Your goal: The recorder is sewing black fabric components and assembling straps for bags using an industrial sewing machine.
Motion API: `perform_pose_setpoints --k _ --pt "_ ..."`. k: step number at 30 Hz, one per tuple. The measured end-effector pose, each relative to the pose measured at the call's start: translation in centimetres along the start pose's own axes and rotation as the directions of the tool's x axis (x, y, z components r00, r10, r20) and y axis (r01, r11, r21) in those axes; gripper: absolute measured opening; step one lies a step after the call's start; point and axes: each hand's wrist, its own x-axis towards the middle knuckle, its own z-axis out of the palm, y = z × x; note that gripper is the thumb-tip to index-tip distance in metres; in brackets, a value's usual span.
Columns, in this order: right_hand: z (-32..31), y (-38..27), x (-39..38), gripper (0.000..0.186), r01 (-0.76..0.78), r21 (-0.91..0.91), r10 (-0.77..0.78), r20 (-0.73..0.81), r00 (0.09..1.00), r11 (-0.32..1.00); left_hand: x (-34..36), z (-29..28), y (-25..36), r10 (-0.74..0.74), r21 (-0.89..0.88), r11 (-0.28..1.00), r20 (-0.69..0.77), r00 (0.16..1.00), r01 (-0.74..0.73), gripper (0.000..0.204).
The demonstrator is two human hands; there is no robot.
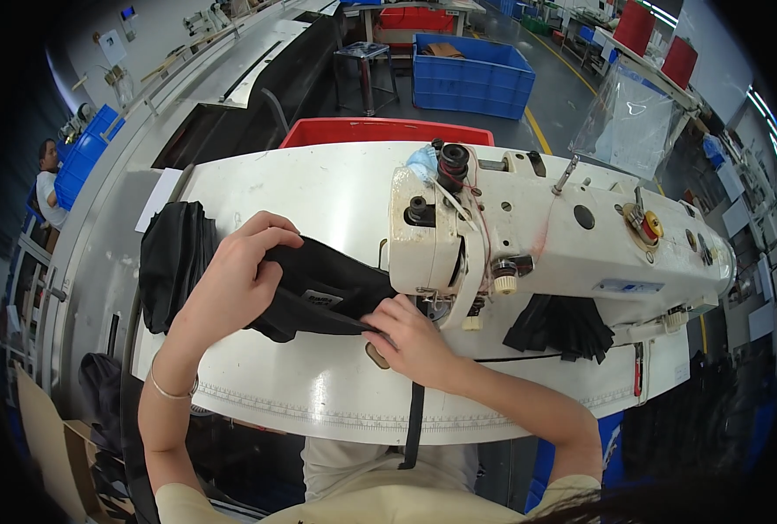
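A black fabric piece [319,278] with a small pale label [324,299] lies spread on the white sewing table [257,384], its right end under the head of the white sewing machine [528,227]. My left hand [247,266] is closed on its upper left edge, thumb and fingers bent together. Close to the needle area, my right hand [410,339] pinches the near edge of the same piece. A thin black strip [415,419] hangs over the table's front edge below my right wrist. The machine head hides the needle.
A stack of folded black fabric [175,262] rests at the table's left, and bunched black pieces [563,327] lie under the machine arm. Beyond the table stand a red bin [388,131], a blue crate [474,79] and a stool [364,54]. A person [50,183] sits far left.
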Motion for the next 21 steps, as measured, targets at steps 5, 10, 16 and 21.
perform_pose_setpoints --k 5,10,16,21 --pt "0.1 -2.1 -1.4 0.022 0.027 0.011 -0.027 0.031 0.999 1.000 -1.1 7.7 -0.9 0.467 0.448 0.807 -0.087 0.880 -0.385 0.035" --pt "-1.4 -2.2 -4.6 0.032 0.123 -0.250 -0.116 0.040 0.992 0.960 -4.3 11.9 -0.7 0.317 0.066 0.947 -0.013 0.948 -0.315 0.040" --pt "-0.7 -2.0 -4.6 0.054 0.110 -0.398 0.006 0.278 0.961 0.911 -3.2 13.2 1.6 0.501 0.388 0.816 -0.101 0.860 -0.429 0.035" --pt "-2.6 -4.1 -6.1 0.070 0.297 -0.141 -0.182 0.530 0.828 0.944 -1.8 15.6 -2.0 0.391 0.042 0.920 -0.079 0.917 -0.389 0.028"
